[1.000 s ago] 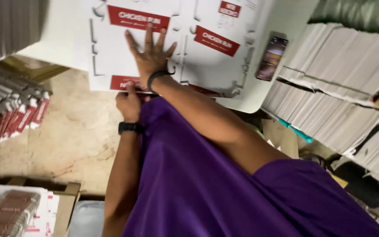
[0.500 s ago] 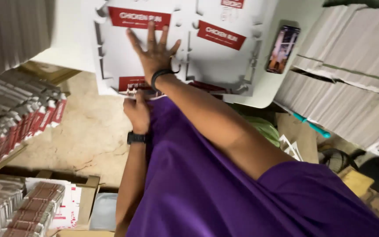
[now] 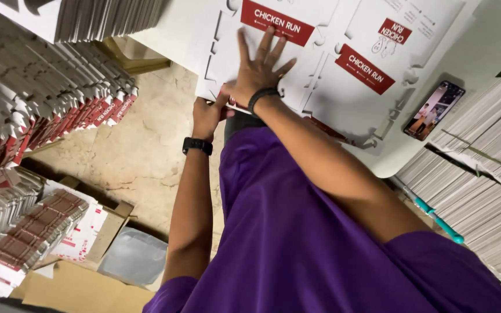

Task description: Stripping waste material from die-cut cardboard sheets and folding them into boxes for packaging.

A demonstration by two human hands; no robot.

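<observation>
A white die-cut carton sheet (image 3: 349, 35) with red label patches lies flat on a white table (image 3: 494, 35). My right hand (image 3: 259, 66), a black band on its wrist, presses palm-down on the sheet with the fingers spread. My left hand (image 3: 207, 113), with a black watch on the wrist, is closed on the sheet's near edge at the table's rim. My purple shirt hides everything below the arms.
A phone (image 3: 434, 110) lies on the table to the right of the sheet. Stacks of flat cartons (image 3: 59, 87) fill the left side, and pale stacks (image 3: 482, 150) the right. A teal-handled tool (image 3: 436, 217) lies by the right stacks. A brown box (image 3: 71, 284) and a grey bag (image 3: 134, 258) sit on the beige floor.
The view has swung left and closer to the table. Both hands keep their places on the sheet, the right one flat and the left one at the edge.
</observation>
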